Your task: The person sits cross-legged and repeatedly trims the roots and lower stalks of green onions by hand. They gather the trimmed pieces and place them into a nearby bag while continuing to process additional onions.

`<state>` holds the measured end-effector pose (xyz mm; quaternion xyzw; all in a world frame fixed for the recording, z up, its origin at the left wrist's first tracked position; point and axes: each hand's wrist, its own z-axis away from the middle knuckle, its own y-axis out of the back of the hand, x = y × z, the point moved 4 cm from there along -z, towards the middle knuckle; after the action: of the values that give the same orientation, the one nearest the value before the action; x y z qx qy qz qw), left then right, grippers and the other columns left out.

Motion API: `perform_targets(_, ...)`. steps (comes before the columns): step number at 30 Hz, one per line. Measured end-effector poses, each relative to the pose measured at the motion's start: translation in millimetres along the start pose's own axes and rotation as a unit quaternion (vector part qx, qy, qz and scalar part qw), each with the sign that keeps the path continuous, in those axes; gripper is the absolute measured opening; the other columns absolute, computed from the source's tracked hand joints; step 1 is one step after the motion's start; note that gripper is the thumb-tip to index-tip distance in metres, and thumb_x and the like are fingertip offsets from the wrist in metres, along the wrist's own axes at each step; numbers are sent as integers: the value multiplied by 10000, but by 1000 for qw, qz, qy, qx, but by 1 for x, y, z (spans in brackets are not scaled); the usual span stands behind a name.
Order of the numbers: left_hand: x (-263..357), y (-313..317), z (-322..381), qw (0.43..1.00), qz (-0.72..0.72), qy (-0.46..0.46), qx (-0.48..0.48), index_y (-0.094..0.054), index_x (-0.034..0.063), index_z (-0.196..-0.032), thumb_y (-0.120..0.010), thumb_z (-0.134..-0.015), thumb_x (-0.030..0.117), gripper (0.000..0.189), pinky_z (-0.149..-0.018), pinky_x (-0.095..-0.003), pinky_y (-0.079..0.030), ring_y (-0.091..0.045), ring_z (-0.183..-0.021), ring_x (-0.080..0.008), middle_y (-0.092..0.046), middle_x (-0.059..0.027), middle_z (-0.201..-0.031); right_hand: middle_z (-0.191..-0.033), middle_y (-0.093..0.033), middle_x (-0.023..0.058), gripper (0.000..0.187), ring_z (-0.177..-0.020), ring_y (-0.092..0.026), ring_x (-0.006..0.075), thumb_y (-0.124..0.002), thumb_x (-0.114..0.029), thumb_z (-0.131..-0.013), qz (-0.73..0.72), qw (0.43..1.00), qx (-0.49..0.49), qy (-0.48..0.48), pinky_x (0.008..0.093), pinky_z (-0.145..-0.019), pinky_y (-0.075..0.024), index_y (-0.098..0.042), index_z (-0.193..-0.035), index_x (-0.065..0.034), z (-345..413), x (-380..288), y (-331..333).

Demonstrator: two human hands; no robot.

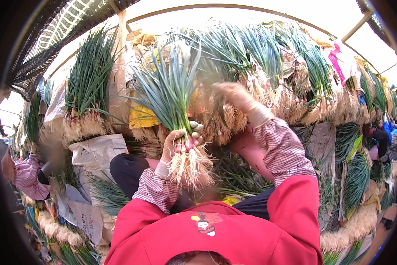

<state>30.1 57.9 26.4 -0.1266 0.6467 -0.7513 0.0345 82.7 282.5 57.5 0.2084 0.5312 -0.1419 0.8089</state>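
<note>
A bunch of green onions (182, 96) with reddish bulbs and long pale roots is upright in my left hand (173, 142), roots toward me. That hand wears a pale glove and closes around the stems just above the bulbs. To the right my right hand (231, 94), blurred, is raised in front of the piled onions (261, 56); whether its fingers hold a leaf cannot be told. Loose green leaves (241, 175) lie below, between my legs.
A dense onion bundle (91, 73) stands at the upper left. Paper sacks (100, 152) lie left of my knee. More onions (355, 179) lie at the right. A co-worker's checked sleeve (31, 177) shows at the far left, another person (392, 139) at the far right.
</note>
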Motion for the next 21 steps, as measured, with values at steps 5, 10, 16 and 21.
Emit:
perform_targets(5,-4,13,-1,998,-46,7,45,-491,-99,-1217,-607,-787,141,505,-914,-393,-458,-554,-974,-252,-562,-196,-1119,-759,-617,30,163,-594,-526,126,-673,-214,-874,-258,966,18,-29,310,-524,-455,-650,-943,-68,1,28,-89)
perform_targets(10,-9,12,-1,999,42,9,-23,-467,-58,-1220,-587,-829,135,452,-928,-385,-456,-567,-950,-235,-576,-130,-1055,-624,-433,2,130,-512,-436,146,-507,-218,-963,-580,798,-3,-165,324,-384,-385,-530,-943,-92,23,52,-120)
perform_targets(16,-23,7,1,994,102,4,-42,-426,-1,-1243,-567,-859,127,429,-824,-326,-454,-535,-866,-163,-534,-53,-936,-724,-557,28,116,-595,-533,148,-505,-173,-976,-593,803,-37,-56,295,-499,-468,-539,-1007,-66,20,41,-112)
perform_targets(21,-16,20,9,993,104,-1,-52,-435,32,-1193,-550,-864,134,363,-845,-352,-472,-539,-868,-175,-524,-49,-943,-901,-637,49,149,-652,-603,136,-545,-111,-936,-325,944,-10,64,252,-595,-497,-563,-1067,-44,6,39,-94)
